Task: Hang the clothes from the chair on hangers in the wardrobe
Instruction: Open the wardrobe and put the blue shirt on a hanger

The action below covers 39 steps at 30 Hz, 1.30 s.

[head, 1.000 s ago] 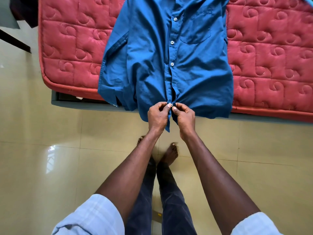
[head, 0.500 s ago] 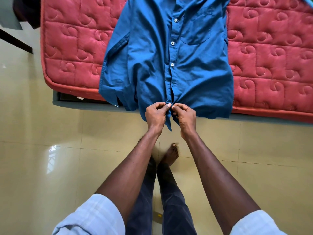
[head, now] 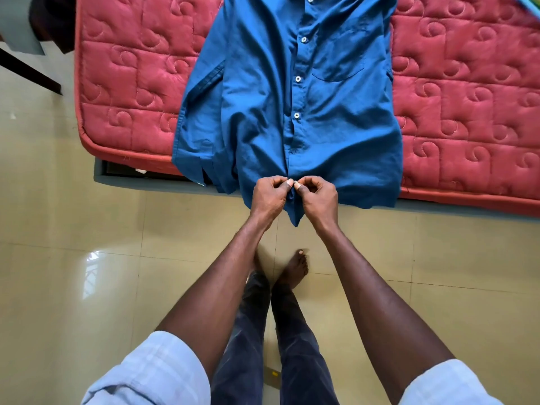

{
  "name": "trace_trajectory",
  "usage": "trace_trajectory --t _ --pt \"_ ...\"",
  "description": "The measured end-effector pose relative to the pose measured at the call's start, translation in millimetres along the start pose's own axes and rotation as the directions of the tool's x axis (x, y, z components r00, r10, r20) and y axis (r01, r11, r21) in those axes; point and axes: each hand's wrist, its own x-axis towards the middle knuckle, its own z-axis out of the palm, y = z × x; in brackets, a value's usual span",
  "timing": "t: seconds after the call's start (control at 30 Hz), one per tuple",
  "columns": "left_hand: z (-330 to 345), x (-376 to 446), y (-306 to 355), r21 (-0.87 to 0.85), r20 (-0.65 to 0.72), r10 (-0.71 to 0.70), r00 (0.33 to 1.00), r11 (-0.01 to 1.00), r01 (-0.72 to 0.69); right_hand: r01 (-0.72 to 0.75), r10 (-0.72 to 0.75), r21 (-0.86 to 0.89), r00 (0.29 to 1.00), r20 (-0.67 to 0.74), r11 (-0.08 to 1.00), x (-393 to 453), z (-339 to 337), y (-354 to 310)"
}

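Note:
A blue button-up shirt (head: 292, 106) lies front-up on the red quilted mattress (head: 467, 97), its hem hanging over the near edge. Several white buttons run down its placket, and a chest pocket sits on the right side. My left hand (head: 270, 195) and my right hand (head: 317, 197) meet at the bottom of the placket, thumbs and fingertips pinching the two front edges together by the lowest button. The shirt's left sleeve is folded along the left side. No hanger, chair or wardrobe shows in this view.
The mattress rests on a grey bed frame (head: 146, 182) whose edge runs across the view. Glossy beige floor tiles (head: 73, 273) lie below, with my bare feet near the bed. A dark furniture leg (head: 29, 71) and dark cloth sit at the top left.
Both hands have shifted slightly up toward the mattress edge while still pinching the lower placket. The shirt has hardly moved.

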Motion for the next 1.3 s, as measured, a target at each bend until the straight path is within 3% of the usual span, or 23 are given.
trace_trajectory --t 0.13,0.27,0.37,0.43,0.5,0.6,0.73,0.87,1.03,1.17,1.3 --pt "-2.2 2.6 0.7 0.055 0.014 0.052 0.999 0.997 -0.053 -0.073 0.067 0.044 0.991 0.119 0.996 7.6 -7.6 -7.3" --pt "-0.5 0.8 1.4 0.129 -0.008 0.13 0.991 0.983 -0.128 -0.225 0.178 0.126 0.935 0.305 0.966 18.1 -17.4 -10.4" --pt "-2.4 6.4 1.5 0.06 0.068 0.102 0.992 0.993 -0.106 -0.296 0.243 0.121 0.912 0.33 0.947 24.1 -22.5 -12.0" --pt "-4.7 12.1 3.5 0.038 0.116 0.068 0.991 0.997 -0.072 -0.24 0.215 0.073 0.943 0.252 0.968 26.1 -21.6 -12.9" --pt "-4.5 16.3 8.8 0.081 0.08 0.063 0.995 0.994 -0.07 -0.144 0.146 -0.027 0.976 0.164 0.989 28.1 -20.1 -14.0" --pt "-3.8 22.5 15.8 0.24 -0.09 0.156 0.984 0.962 -0.131 -0.038 0.042 -0.159 0.999 0.022 0.987 35.1 -19.8 -19.4" --pt "-6.2 34.3 38.5 0.372 -0.255 0.341 0.905 0.898 -0.233 0.132 -0.157 -0.196 0.981 -0.116 0.972 60.8 -27.4 -44.9" --pt "-8.8 75.2 71.6 0.437 -0.291 0.453 0.842 0.846 -0.304 0.241 -0.279 -0.252 0.952 -0.128 0.937 107.1 -31.6 -79.3" --pt "-7.9 160.7 123.4 0.538 -0.253 0.563 0.787 0.758 -0.369 0.258 -0.303 -0.315 0.948 -0.101 0.913 180.0 -28.4 -125.2" --pt "-7.8 224.0 173.8 0.587 -0.146 0.569 0.809 0.708 -0.392 0.333 -0.384 -0.453 0.923 -0.024 0.827 243.0 -18.9 -166.2" --pt "-13.9 278.1 207.9 0.629 -0.07 0.561 0.825 0.666 -0.4 0.324 -0.328 -0.564 0.94 0.097 0.759 298.5 -14.5 -183.4"
